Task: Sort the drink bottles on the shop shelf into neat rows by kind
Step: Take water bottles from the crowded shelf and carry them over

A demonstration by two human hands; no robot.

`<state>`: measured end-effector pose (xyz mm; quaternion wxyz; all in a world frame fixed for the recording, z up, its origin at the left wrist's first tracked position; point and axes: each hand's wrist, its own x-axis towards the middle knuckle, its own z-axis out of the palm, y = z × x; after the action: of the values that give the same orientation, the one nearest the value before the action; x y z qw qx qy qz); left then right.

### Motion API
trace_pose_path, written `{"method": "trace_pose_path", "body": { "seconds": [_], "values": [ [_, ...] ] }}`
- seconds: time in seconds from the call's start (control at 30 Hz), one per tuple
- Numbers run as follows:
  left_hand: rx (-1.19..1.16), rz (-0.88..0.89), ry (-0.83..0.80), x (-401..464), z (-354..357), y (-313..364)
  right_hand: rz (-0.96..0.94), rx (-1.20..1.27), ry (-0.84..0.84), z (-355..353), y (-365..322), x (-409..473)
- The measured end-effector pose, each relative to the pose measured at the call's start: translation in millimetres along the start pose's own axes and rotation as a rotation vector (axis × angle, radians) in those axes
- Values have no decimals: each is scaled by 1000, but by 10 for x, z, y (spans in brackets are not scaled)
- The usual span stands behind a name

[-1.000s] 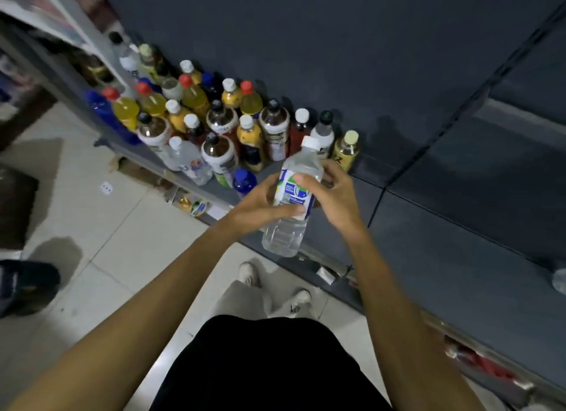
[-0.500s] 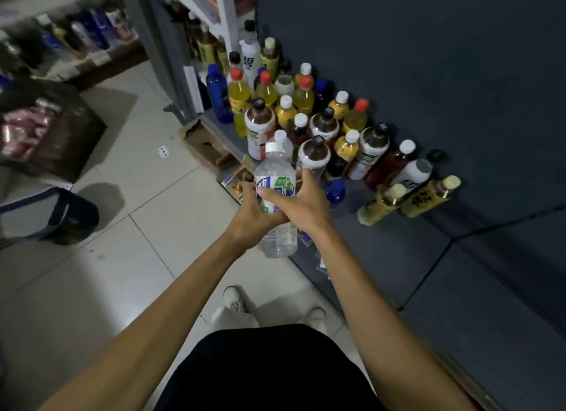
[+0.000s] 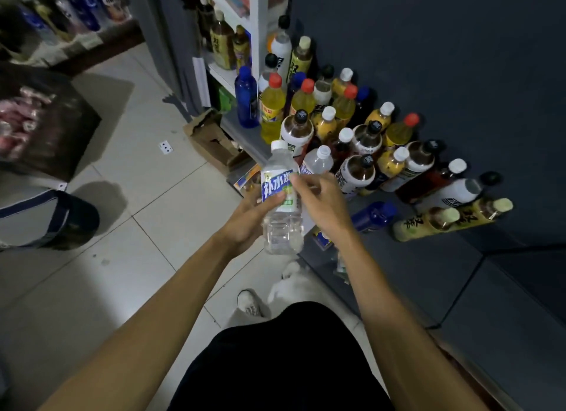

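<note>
A clear water bottle (image 3: 280,223) with a white cap and blue-and-white label is upright in front of the shelf edge. My left hand (image 3: 249,216) wraps its left side. My right hand (image 3: 321,200) touches its label from the right with thumb and fingertips. Behind it the dark grey shelf (image 3: 407,275) carries a mixed cluster: yellow drinks with red caps (image 3: 271,110), brown tea bottles with black caps (image 3: 356,173), a second clear bottle (image 3: 317,164), a tall blue bottle (image 3: 246,98) and two yellow-labelled tea bottles (image 3: 425,223) at the right end.
A small blue bottle (image 3: 375,216) stands at the shelf front, right of my right hand. A torn cardboard box (image 3: 211,141) lies on the tiled floor below the shelf. A white shelf upright (image 3: 255,21) rises at the back. A dark bag (image 3: 49,217) sits at far left.
The view has swung left and down, so the cluster now sits right of the bottle. The bottle stays in both hands; my right hand has loosened from a full wrap to a fingertip hold.
</note>
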<state>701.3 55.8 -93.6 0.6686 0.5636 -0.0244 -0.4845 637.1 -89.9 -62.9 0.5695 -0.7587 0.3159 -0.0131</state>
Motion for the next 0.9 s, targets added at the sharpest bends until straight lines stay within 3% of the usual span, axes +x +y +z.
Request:
{"method": "trace_pose_path", "body": {
  "seconds": [0.17,0.4,0.53,0.63,0.9],
  "values": [
    [109,-56,157,417,-258,156,165,37,222,3,352,647],
    [241,-156,151,1155,-606,570,265,-200,445,161,474,1360],
    [308,-166,55,1424,-593,720,271,-545,388,233,499,1347],
    [362,-180,3,1556,-612,763,364,-564,320,171,522,1369],
    [393,-193,-83,1711,-827,862,280,-719,347,245,444,1396]
  ]
}}
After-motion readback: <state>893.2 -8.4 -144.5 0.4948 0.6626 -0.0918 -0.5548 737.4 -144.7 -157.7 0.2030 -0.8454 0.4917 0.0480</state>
